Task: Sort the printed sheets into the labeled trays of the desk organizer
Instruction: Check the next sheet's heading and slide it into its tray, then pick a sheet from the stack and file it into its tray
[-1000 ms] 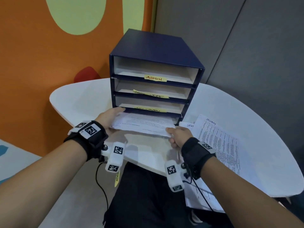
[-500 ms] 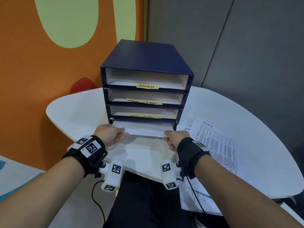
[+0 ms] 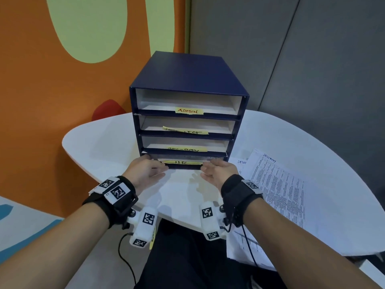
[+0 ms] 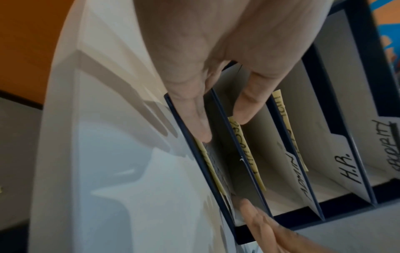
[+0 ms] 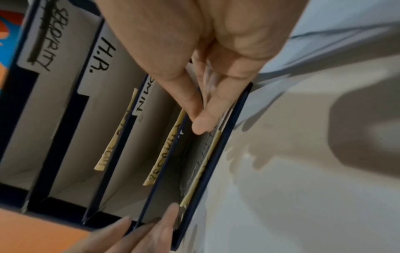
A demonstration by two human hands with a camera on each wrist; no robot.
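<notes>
The navy desk organizer (image 3: 187, 74) stands on the white table (image 3: 100, 147) with yellow labels on its four trays. A printed sheet (image 3: 183, 157) lies inside the bottom tray, behind the HR label (image 3: 183, 163). My left hand (image 3: 158, 167) is at that tray's left front corner and my right hand (image 3: 206, 167) is at its right front corner. Both have straight fingers. In the left wrist view a fingertip (image 4: 203, 133) reaches into the bottom slot against the sheet (image 4: 216, 164). In the right wrist view the fingertips (image 5: 201, 125) touch the sheet's edge (image 5: 201, 154).
A loose pile of printed sheets (image 3: 277, 184), the top one marked SECURITY, lies on the table to the right of the organizer and hangs over the front edge. The orange wall is close on the left and grey panels stand behind.
The sheet that both hands held in front of the organizer has slid fully into the bottom tray. The hands followed it forward, and their fingers now lie straight at the tray mouth.
</notes>
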